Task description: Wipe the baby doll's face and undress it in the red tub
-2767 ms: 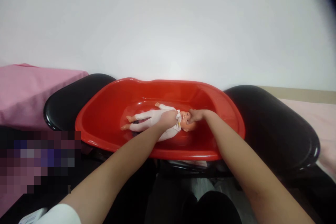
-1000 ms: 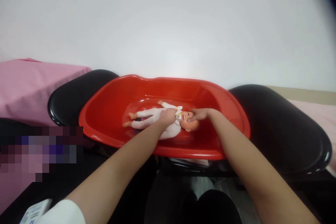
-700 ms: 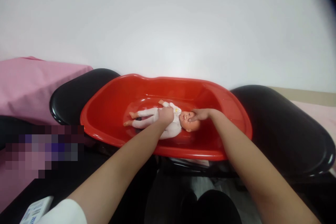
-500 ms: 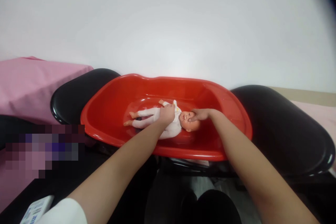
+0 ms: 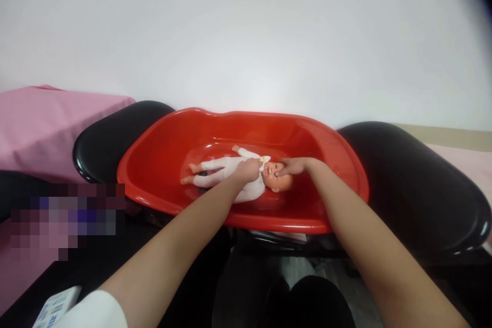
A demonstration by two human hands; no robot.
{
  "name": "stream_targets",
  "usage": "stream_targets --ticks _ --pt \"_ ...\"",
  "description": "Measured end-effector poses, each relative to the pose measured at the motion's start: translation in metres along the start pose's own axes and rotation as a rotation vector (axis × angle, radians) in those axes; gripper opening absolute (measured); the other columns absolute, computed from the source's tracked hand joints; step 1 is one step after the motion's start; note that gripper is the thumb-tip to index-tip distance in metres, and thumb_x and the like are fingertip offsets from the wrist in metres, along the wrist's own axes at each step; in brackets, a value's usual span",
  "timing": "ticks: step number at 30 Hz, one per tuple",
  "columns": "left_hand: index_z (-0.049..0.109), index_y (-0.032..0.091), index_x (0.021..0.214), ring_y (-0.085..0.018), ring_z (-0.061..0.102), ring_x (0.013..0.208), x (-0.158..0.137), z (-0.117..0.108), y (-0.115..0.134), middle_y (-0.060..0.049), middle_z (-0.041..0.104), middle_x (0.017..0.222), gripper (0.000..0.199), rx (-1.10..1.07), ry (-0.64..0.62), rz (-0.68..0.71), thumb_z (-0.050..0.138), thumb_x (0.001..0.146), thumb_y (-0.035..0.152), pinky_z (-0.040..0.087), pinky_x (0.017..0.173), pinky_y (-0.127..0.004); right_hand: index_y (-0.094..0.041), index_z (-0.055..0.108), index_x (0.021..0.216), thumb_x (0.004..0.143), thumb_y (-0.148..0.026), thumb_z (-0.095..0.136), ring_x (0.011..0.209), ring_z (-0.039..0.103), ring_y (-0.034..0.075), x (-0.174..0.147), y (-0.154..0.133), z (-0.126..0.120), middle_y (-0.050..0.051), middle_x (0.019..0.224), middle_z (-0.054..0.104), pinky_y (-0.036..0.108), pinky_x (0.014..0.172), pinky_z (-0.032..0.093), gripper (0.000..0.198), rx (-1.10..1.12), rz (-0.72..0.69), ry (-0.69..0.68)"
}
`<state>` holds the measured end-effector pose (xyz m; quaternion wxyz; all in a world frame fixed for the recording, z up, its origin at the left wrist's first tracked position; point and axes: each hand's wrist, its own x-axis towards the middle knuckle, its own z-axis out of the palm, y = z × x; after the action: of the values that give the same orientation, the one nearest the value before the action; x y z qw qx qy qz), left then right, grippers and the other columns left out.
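One pink cloth [image 5: 46,123] covers the surface at the far left, and just right of it sits the first of two black glossy seats [image 5: 111,138]; the second seat [image 5: 415,184] lies well apart on the far right. Between the two seats rests one red tub [image 5: 154,164], its ends lying on them. In the tub lies one doll [image 5: 226,171] in a white suit, on its back on the tub floor, feet to the left and head to the right. Two bare hands reach into the tub from the near side. The left hand [image 5: 248,169] rests on the doll's chest, its fingers curled down onto the white suit; whether they pinch the cloth I cannot tell. The right hand [image 5: 292,166] touches the doll's head, its fingers laid flat and close together along the face. One white sleeve edge [image 5: 96,310] shows at the lower left, on the left arm. Behind everything stands one plain white wall [image 5: 246,36], with a beige strip [image 5: 442,136] at its foot on the right.
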<state>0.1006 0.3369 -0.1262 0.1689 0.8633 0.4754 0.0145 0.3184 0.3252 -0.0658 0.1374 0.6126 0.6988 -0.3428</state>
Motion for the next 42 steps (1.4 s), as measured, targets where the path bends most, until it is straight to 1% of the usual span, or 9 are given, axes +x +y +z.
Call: stream_targets --ticks 3,6,10,13,18,22,26,34,42 --pt "0.058 0.028 0.138 -0.026 0.044 0.137 -0.003 -0.004 0.005 -0.005 0.046 0.154 0.05 0.01 0.001 -0.05 0.034 0.095 0.016 0.038 0.109 -0.045 -0.014 0.039 0.152 0.076 -0.07 0.065 0.137 0.049 0.032 0.002 0.002 0.0 0.015 0.155 0.044 0.043 0.118 0.039 0.098 0.017 0.026 -0.036" --pt "0.059 0.023 0.135 -0.027 0.048 0.132 -0.006 -0.008 0.009 -0.008 0.051 0.149 0.048 0.018 -0.001 -0.101 0.032 0.097 0.016 0.041 0.106 -0.047 -0.014 0.039 0.152 0.076 -0.07 0.065 0.136 0.049 0.032 0.002 0.002 -0.001 0.015 0.154 0.044 0.043 0.118 0.039 0.098 0.018 0.021 -0.035" --pt "0.058 0.021 0.135 -0.03 0.051 0.128 -0.007 -0.011 0.011 -0.012 0.054 0.145 0.046 0.039 -0.007 -0.13 0.03 0.098 0.017 0.043 0.103 -0.048 -0.014 0.04 0.151 0.076 -0.071 0.065 0.135 0.05 0.032 0.003 0.002 -0.001 0.015 0.153 0.046 0.043 0.118 0.038 0.098 0.017 0.019 -0.039" --pt "0.059 0.021 0.134 -0.03 0.053 0.125 -0.008 -0.013 0.012 -0.013 0.056 0.141 0.046 0.043 -0.016 -0.155 0.031 0.098 0.015 0.044 0.102 -0.048 -0.013 0.036 0.154 0.077 -0.071 0.064 0.137 0.049 0.032 0.004 0.003 -0.001 0.015 0.154 0.045 0.043 0.119 0.037 0.1 0.017 0.008 -0.044" --pt "0.059 0.019 0.131 -0.029 0.055 0.123 -0.008 -0.014 0.013 -0.014 0.059 0.136 0.04 0.044 -0.007 -0.147 0.033 0.1 0.019 0.046 0.102 -0.046 -0.013 0.035 0.154 0.08 -0.067 0.063 0.136 0.049 0.031 0.005 0.003 0.0 0.015 0.154 0.045 0.043 0.119 0.037 0.096 0.015 -0.002 -0.045" --pt "0.058 0.018 0.134 -0.031 0.055 0.124 -0.006 -0.012 0.012 -0.014 0.059 0.136 0.042 0.041 -0.004 -0.148 0.033 0.1 0.019 0.046 0.102 -0.05 -0.012 0.038 0.153 0.081 -0.065 0.063 0.136 0.05 0.031 0.004 0.002 0.001 0.015 0.153 0.047 0.041 0.119 0.038 0.092 0.015 0.008 -0.042" --pt "0.058 0.019 0.133 -0.032 0.056 0.123 -0.005 -0.011 0.011 -0.014 0.059 0.134 0.042 0.04 -0.002 -0.166 0.033 0.1 0.02 0.047 0.101 -0.052 -0.013 0.036 0.154 0.081 -0.064 0.063 0.138 0.048 0.031 0.003 0.0 0.001 0.014 0.154 0.045 0.04 0.119 0.037 0.093 0.03 0.009 -0.043" --pt "0.057 0.019 0.135 -0.033 0.055 0.123 -0.004 -0.008 0.009 -0.014 0.059 0.133 0.045 0.042 0.021 -0.233 0.031 0.098 0.015 0.047 0.1 -0.052 -0.013 0.037 0.154 0.081 -0.064 0.063 0.137 0.049 0.031 0.0 -0.003 0.0 0.015 0.153 0.047 0.041 0.119 0.038 0.093 0.025 0.012 -0.04" --pt "0.057 0.018 0.134 -0.033 0.055 0.121 -0.003 -0.004 0.006 -0.015 0.06 0.13 0.045 0.032 0.048 -0.231 0.031 0.097 0.018 0.047 0.097 -0.052 -0.014 0.039 0.152 0.079 -0.066 0.064 0.134 0.051 0.031 0.005 0.002 0.002 0.013 0.151 0.048 0.041 0.118 0.039 0.093 0.036 -0.004 -0.033"
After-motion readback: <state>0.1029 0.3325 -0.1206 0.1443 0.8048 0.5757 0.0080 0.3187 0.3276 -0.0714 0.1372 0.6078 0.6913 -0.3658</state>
